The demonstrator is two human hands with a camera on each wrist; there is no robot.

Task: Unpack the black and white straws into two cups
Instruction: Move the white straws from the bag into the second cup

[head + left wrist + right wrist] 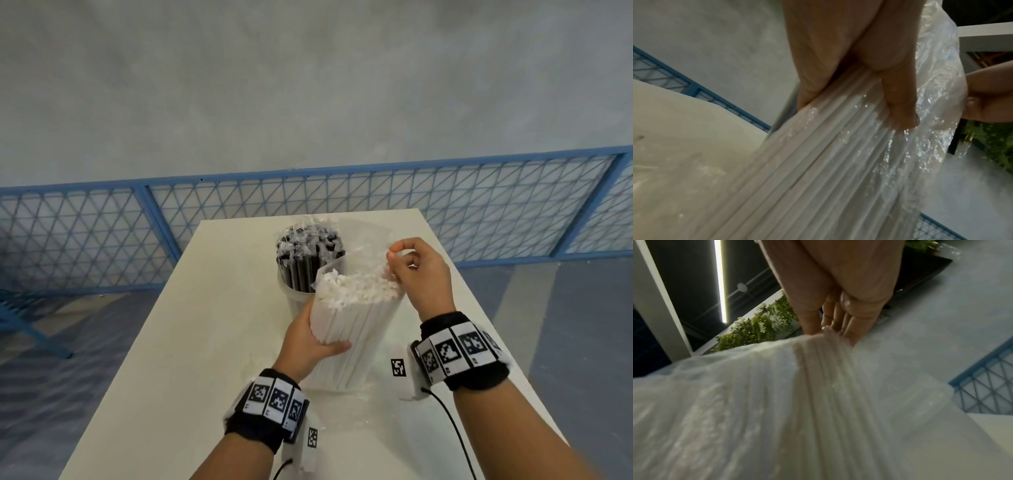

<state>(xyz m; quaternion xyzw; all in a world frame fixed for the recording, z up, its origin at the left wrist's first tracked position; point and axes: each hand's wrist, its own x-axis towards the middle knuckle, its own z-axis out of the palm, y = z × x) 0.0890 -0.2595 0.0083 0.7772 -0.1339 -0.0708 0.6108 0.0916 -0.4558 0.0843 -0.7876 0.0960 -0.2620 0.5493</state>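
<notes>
left hand [310, 342] grips white straws [356, 329]; right hand [419, 274] pinches their top.

Bare forearms. Black wristband on each wrist [265, 409] [460, 353], ringed with white panels of black square marker codes. Thin black cable [452, 428] off right band.

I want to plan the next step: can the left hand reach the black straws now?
Probably not yet: the left hand grips the white straws, which stand between it and the black straws.
</notes>
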